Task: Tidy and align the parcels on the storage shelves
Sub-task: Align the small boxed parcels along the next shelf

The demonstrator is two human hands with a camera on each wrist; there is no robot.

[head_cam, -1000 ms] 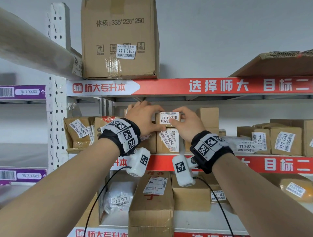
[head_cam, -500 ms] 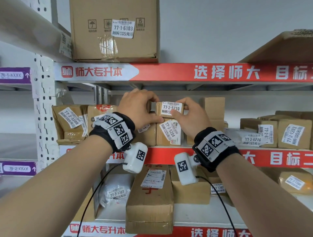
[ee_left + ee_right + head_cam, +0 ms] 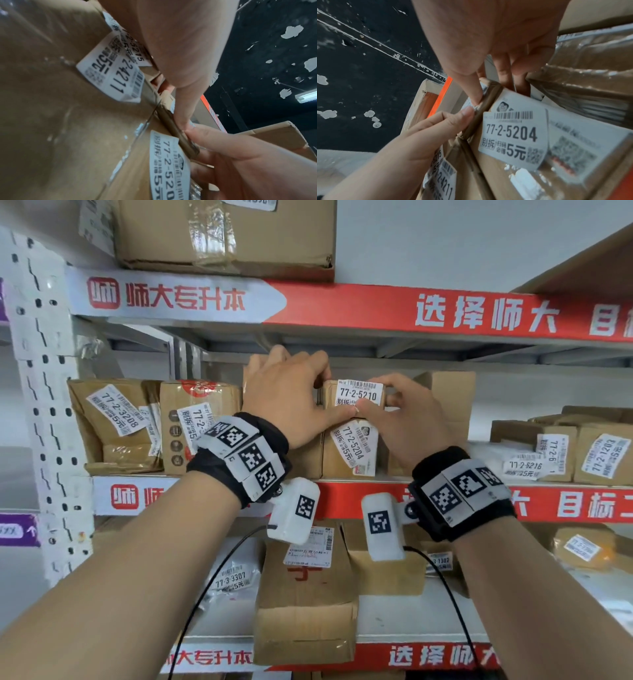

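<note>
The white metal storage shelves with red banner strips (image 3: pixel 445 313) hold brown cardboard parcels on three levels, and the tidying looks only partly done. On the middle shelf, the tape-wrapped brown parcel labelled 77-2-3208 (image 3: pixel 113 422) at the left leans with its label askew, and the cartons at the right (image 3: pixel 603 453) sit at uneven depths. On the lower shelf, a long brown carton (image 3: pixel 305 594) juts out past the shelf edge (it probably needs pushing back).

The work now centres on the small brown cardboard box labelled 77-2-5210 (image 3: pixel 356 393), which sits on top of the taller brown box labelled 77-2-5204 (image 3: pixel 352 450) in the middle of the middle shelf. Its labelled face points outward toward the person, label upright. Its long axis cannot be told, since the hands hide its depth.

The left hand (image 3: pixel 291 398) grasps the small box's left side, fingers curled over its top and thumb at the lower front edge. The right hand (image 3: pixel 404 412) pinches its right end, thumb at the front and fingers behind. The two thumbs touch.
</note>
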